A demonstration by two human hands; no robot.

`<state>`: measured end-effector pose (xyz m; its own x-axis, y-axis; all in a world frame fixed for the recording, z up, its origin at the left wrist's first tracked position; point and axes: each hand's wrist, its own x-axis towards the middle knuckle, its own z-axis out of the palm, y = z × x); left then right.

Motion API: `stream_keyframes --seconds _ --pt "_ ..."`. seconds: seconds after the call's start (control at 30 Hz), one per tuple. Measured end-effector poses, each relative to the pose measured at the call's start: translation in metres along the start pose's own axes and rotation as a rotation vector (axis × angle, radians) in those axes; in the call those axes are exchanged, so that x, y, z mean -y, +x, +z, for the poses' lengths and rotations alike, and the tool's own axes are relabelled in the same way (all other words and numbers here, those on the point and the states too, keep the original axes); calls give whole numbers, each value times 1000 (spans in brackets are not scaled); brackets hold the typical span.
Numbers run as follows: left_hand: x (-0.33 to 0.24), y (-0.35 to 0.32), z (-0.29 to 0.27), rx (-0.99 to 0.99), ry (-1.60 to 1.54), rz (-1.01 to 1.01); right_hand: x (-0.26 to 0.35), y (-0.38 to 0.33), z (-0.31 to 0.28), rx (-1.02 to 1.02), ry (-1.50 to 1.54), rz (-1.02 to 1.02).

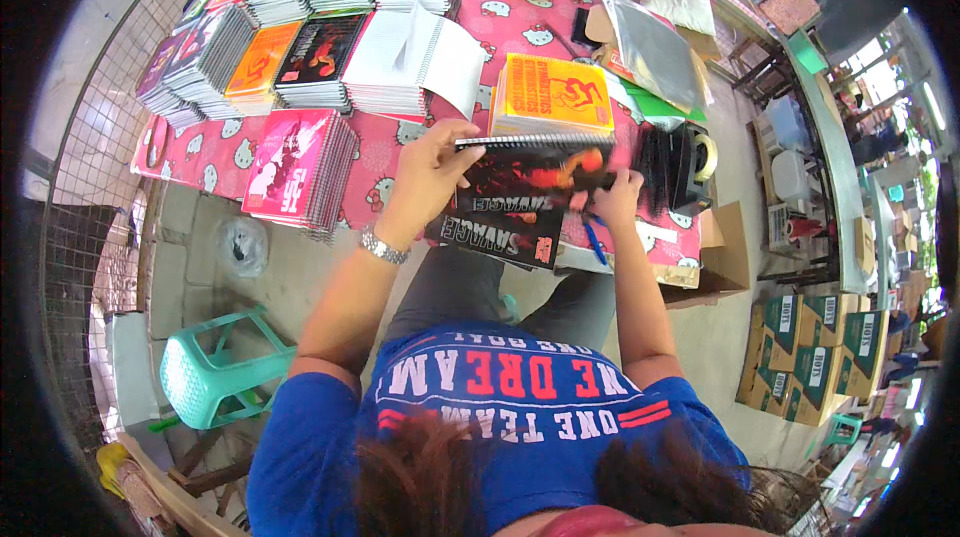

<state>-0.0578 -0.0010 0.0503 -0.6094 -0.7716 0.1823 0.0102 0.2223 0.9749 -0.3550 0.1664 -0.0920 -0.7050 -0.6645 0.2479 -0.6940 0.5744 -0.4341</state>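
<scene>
While the person is standing at the near edge of the tabletop (400, 152) with its pink cartoon-cat cover, both hands are working on a black spiral-bound notebook with a flame-coloured cover picture (525, 177), which is hanging in the air just above that near edge. The left hand (430, 172) is clamping the notebook's left end, thumb over the wire spine; the right hand (612, 195) is pinching the right end, and a blue pen (594, 239) is poking out beneath it. A second black notebook cover (497, 229) is lying just under the held one, jutting off the edge toward the person (how much of it is supported I cannot tell). A yellow-and-orange stack of notebooks (552, 97) is sitting just beyond the hands, a pink stack (298, 165) lies to the left, and a black tape dispenser (685, 165) to the right.

My judgement: the overhanging cover could be slipping off onto the concrete floor (300, 277) if a wrist nudges it, and the pen could be dropping or marking the covers, since the right hand is gripping two things at once.
</scene>
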Motion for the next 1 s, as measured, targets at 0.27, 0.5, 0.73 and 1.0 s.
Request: stream_keyframes --seconds 0.27,0.5,0.73,1.0 --pt "2 -29 13 -240 22 -45 -18 -117 -24 176 -149 -151" --pt "0 -33 9 -173 -25 -63 74 -108 -81 -107 970 49" --pt "-3 -38 11 -153 -20 -49 202 -90 -112 62 529 -550" --pt "-5 -48 14 -224 139 119 199 -100 -110 453 717 -268"
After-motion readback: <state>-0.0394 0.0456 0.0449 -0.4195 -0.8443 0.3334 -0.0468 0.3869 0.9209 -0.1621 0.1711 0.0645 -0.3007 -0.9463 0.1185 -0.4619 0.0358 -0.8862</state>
